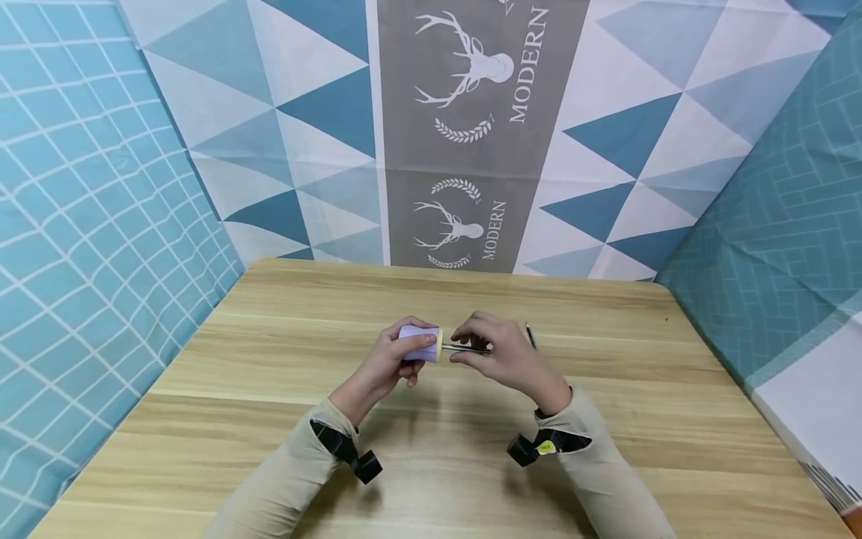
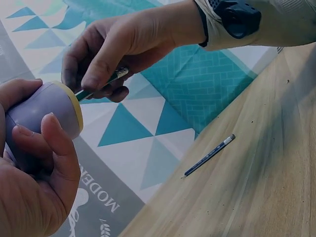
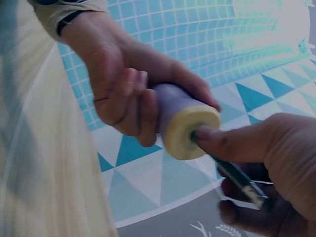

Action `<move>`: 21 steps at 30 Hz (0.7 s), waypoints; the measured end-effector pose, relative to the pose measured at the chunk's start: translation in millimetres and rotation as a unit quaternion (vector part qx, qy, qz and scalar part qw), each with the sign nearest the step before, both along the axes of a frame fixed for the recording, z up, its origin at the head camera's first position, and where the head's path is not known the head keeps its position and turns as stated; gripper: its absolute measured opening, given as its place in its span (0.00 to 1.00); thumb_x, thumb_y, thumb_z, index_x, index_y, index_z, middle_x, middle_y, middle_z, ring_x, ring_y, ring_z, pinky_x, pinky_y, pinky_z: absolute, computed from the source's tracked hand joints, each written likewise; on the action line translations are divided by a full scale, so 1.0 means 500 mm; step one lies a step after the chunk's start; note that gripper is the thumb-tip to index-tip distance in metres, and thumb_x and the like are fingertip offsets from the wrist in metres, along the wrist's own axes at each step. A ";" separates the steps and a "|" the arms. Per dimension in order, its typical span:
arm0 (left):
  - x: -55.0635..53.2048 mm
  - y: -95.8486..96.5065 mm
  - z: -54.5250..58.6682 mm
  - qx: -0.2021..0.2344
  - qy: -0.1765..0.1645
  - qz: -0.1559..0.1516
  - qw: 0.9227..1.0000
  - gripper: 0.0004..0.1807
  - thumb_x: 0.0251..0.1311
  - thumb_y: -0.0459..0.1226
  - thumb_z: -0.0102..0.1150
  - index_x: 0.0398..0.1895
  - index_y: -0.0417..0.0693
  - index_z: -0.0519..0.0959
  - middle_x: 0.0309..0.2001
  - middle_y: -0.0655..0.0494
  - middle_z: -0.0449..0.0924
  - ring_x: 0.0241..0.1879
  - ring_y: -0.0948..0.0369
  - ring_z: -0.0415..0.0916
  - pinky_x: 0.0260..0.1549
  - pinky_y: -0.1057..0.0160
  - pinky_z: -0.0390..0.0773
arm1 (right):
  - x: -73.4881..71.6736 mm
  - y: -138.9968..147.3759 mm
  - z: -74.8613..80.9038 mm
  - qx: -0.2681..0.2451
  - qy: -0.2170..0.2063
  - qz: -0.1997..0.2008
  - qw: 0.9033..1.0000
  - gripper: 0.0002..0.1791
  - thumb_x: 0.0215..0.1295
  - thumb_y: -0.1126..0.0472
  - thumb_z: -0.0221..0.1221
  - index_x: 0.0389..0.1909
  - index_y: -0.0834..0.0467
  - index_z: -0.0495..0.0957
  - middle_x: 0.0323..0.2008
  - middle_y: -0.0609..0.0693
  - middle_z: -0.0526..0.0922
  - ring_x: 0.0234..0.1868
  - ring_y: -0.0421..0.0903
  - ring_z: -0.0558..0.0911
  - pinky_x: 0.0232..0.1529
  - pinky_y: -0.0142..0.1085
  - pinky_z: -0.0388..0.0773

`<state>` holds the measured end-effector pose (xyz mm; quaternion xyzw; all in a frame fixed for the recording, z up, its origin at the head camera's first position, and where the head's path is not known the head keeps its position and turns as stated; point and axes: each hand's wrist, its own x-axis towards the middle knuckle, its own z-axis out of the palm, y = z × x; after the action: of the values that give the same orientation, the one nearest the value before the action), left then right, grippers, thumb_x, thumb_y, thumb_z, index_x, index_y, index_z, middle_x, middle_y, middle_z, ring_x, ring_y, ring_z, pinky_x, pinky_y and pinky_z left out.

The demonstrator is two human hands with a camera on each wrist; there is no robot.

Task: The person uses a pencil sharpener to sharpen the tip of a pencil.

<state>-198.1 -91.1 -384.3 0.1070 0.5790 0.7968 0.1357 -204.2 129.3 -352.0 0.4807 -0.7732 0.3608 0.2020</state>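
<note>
My left hand [image 1: 387,359] grips a lavender pencil sharpener [image 1: 419,343] with a yellow end, its fingers wrapped around the body. The yellow end [image 3: 190,132] faces my right hand [image 1: 501,352]. A dark green pencil [image 3: 237,177] has its tip in the hole in that end. My right hand pinches the pencil between thumb and fingers, close to the sharpener. The pencil's eraser end [image 2: 121,73] sticks out past the right fingers in the left wrist view. Both hands are above the wooden table, and the pencil's point is hidden inside the sharpener.
A second pencil, dark blue [image 2: 209,156], lies on the wooden table [image 1: 283,374] beyond my right hand. Patterned cloths [image 1: 323,150] hang behind the table and along both sides. Each wrist wears a black camera [image 1: 367,466] on a strap.
</note>
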 end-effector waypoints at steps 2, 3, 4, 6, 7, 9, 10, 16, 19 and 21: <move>0.001 0.000 0.000 0.003 0.002 -0.001 1.000 0.06 0.61 0.34 0.59 0.39 0.54 0.79 0.19 0.54 0.72 0.09 0.68 0.60 0.07 0.70 0.69 | 0.000 -0.007 -0.004 -0.005 0.029 0.001 1.000 0.12 0.50 0.71 0.74 0.35 0.62 0.83 0.30 0.48 0.79 0.27 0.39 0.76 0.25 0.28 0.75; 0.001 0.000 0.000 0.003 0.001 -0.001 1.000 0.06 0.61 0.34 0.59 0.39 0.54 0.79 0.19 0.54 0.72 0.09 0.68 0.60 0.07 0.70 0.69 | 0.000 -0.009 -0.006 -0.004 0.040 0.001 0.999 0.11 0.50 0.71 0.74 0.34 0.62 0.83 0.30 0.49 0.79 0.27 0.39 0.76 0.24 0.27 0.75; 0.002 0.000 0.000 0.004 0.001 -0.001 1.000 0.07 0.61 0.34 0.58 0.40 0.54 0.79 0.19 0.54 0.72 0.09 0.68 0.60 0.08 0.70 0.69 | 0.000 -0.010 -0.008 -0.002 0.049 0.001 0.999 0.10 0.50 0.72 0.73 0.33 0.63 0.84 0.29 0.49 0.79 0.26 0.40 0.76 0.24 0.27 0.75; 0.002 0.001 0.000 0.006 -0.002 -0.001 1.000 0.07 0.61 0.34 0.59 0.40 0.54 0.79 0.19 0.54 0.72 0.09 0.68 0.60 0.08 0.70 0.69 | 0.001 -0.013 -0.010 0.003 0.066 0.002 0.998 0.09 0.50 0.73 0.72 0.31 0.64 0.84 0.28 0.50 0.79 0.25 0.40 0.76 0.24 0.26 0.74; 0.002 0.001 0.000 0.006 -0.003 -0.002 1.000 0.07 0.60 0.34 0.59 0.40 0.54 0.79 0.19 0.54 0.72 0.09 0.68 0.60 0.08 0.70 0.69 | 0.001 -0.013 -0.011 0.007 0.072 0.002 0.997 0.08 0.50 0.74 0.72 0.30 0.64 0.84 0.28 0.50 0.78 0.24 0.40 0.76 0.23 0.26 0.74; 0.002 0.003 -0.001 0.006 -0.005 -0.003 1.000 0.07 0.60 0.34 0.59 0.40 0.54 0.79 0.19 0.54 0.72 0.09 0.68 0.59 0.08 0.70 0.69 | 0.002 -0.012 -0.011 0.016 0.073 0.002 0.997 0.07 0.52 0.74 0.71 0.30 0.65 0.84 0.27 0.50 0.78 0.23 0.40 0.75 0.22 0.26 0.73; 0.002 0.003 -0.001 0.006 -0.006 -0.002 1.000 0.07 0.60 0.34 0.59 0.40 0.54 0.79 0.19 0.54 0.72 0.09 0.68 0.59 0.08 0.70 0.69 | 0.002 -0.011 -0.010 0.023 0.068 0.003 0.997 0.06 0.53 0.73 0.70 0.31 0.65 0.84 0.27 0.50 0.78 0.23 0.40 0.75 0.22 0.26 0.73; 0.000 0.005 -0.007 -0.010 -0.005 -0.007 1.000 0.07 0.60 0.34 0.60 0.40 0.53 0.80 0.19 0.54 0.72 0.10 0.67 0.60 0.08 0.70 0.68 | 0.002 -0.003 0.009 0.088 -0.035 0.002 0.996 0.02 0.64 0.69 0.64 0.35 0.64 0.85 0.29 0.49 0.82 0.27 0.38 0.76 0.26 0.29 0.76; -0.001 0.006 -0.011 -0.022 -0.004 -0.022 1.000 0.07 0.60 0.35 0.61 0.42 0.53 0.80 0.20 0.54 0.72 0.11 0.66 0.62 0.09 0.70 0.69 | 0.004 0.003 0.021 0.114 -0.097 -0.001 0.989 0.03 0.65 0.69 0.63 0.35 0.63 0.85 0.29 0.46 0.82 0.25 0.35 0.75 0.25 0.30 0.76; 0.000 0.005 -0.013 -0.028 -0.001 -0.032 0.999 0.08 0.60 0.36 0.61 0.42 0.53 0.79 0.21 0.54 0.72 0.12 0.65 0.63 0.09 0.70 0.70 | 0.006 0.007 0.027 0.125 -0.128 0.002 0.984 0.03 0.66 0.69 0.62 0.35 0.63 0.84 0.28 0.46 0.81 0.23 0.33 0.74 0.23 0.30 0.76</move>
<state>-198.1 -88.4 -390.6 0.1214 0.5971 0.7756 0.1646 -201.1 132.7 -338.5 0.4535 -0.8307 0.3205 0.0394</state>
